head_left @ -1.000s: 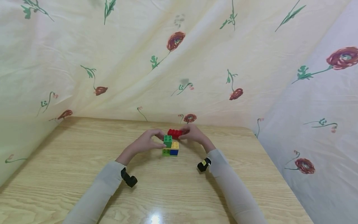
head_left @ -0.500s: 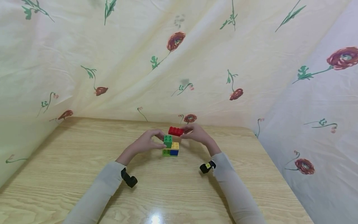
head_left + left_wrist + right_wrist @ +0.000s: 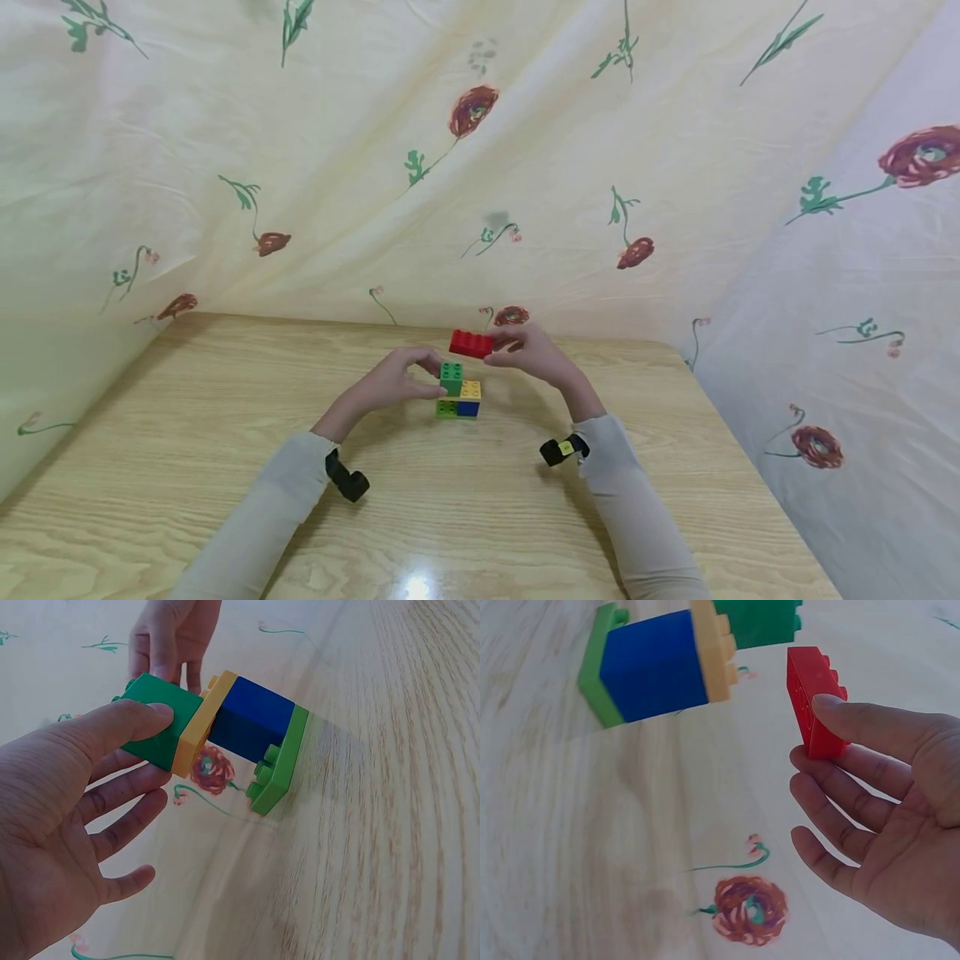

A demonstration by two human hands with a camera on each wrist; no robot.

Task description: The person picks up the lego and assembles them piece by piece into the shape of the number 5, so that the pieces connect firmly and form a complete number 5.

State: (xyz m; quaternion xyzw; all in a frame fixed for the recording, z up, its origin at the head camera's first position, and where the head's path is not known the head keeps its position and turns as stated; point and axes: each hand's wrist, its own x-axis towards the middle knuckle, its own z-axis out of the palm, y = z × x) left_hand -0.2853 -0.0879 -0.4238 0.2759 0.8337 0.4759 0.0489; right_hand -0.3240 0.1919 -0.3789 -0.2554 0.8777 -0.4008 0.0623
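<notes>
A small tower of toy building bricks stands on the table. At its base is a light green flat brick (image 3: 281, 769), with a blue brick (image 3: 253, 716) on one end of it. A yellow flat brick (image 3: 204, 724) lies across the blue one, and a dark green brick (image 3: 161, 720) sits on top at the left. My left hand (image 3: 396, 379) pinches the dark green brick between thumb and fingers. My right hand (image 3: 534, 354) holds a red brick (image 3: 471, 343) by its right end, raised behind the tower, studs up. In the right wrist view, its thumb lies on the red brick's side.
The wooden table (image 3: 420, 500) reaches back to a hanging cloth (image 3: 360, 167) printed with red flowers, which also closes off both sides. Black camera mounts sit on the left wrist (image 3: 347, 477) and the right wrist (image 3: 562, 450).
My right hand has lifted the red brick up from low behind the tower, and its forearm has shifted right. The left hand and the tower have stayed put.
</notes>
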